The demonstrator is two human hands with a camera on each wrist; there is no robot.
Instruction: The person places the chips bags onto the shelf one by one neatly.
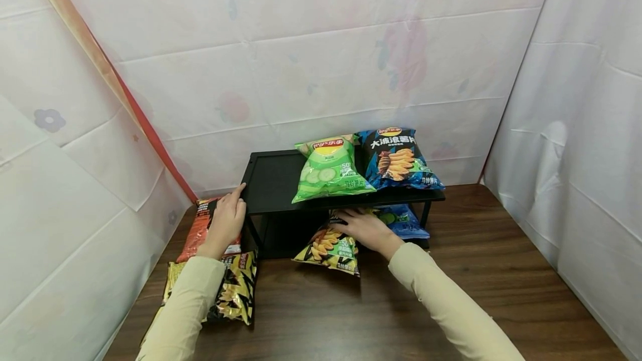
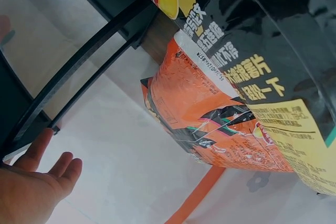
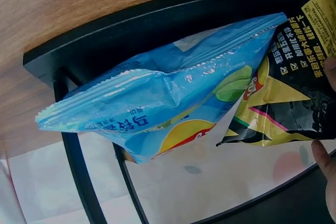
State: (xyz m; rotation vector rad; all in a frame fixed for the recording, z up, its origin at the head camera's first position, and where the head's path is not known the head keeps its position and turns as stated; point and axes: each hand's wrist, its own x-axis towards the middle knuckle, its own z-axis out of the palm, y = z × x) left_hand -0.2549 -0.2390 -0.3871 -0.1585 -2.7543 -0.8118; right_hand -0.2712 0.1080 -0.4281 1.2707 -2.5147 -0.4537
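Observation:
My right hand [image 1: 368, 230] grips a black-and-yellow bag of chips [image 1: 326, 247] at the front of the lower shelf, its bottom end tipped out past the edge. In the right wrist view the fingers [image 3: 323, 158] show at the edge of that bag [image 3: 283, 100]. Beside it, a blue bag of chips [image 1: 405, 223] lies on the same shelf. My left hand [image 1: 228, 219] touches the left side of the black two-tier rack [image 1: 273, 180]. The left wrist view shows that hand [image 2: 39, 182] with fingers extended at the rack's frame.
On the top shelf lean a green bag of chips [image 1: 331, 169] and a dark blue one [image 1: 396, 163]. Left of the rack, an orange-red bag [image 1: 200, 227] stands behind another black-and-yellow bag [image 1: 238, 288] on the wooden table [image 1: 311, 316]. White curtains [image 1: 311, 82] enclose the table.

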